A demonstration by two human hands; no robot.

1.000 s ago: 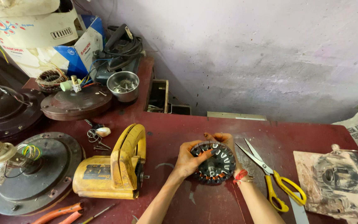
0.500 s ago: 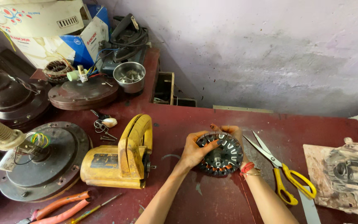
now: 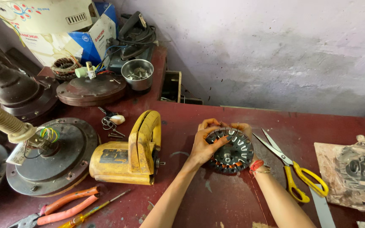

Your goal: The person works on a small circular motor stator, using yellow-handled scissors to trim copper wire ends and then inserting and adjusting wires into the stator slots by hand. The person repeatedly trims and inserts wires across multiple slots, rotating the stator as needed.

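Stator (image 3: pixel 232 153) clamped between left hand (image 3: pixel 203 145) and right hand (image 3: pixel 245 133) above surface (image 3: pixel 216 198); slip risk: thin windings snag, open scissors (image 3: pixel 290 171) close by.

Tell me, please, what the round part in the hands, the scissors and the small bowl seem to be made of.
Round part: dark metal core, probably stacked steel, with slots around the rim and copper-coloured wire at its lower edge.
Scissors: bare grey metal blades, glossy yellow handles, likely plastic.
Small bowl: shiny silvery metal, probably steel, judging by its reflections.

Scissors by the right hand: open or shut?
Open: the yellow-handled scissors lie flat on the red table, blades spread in a V.
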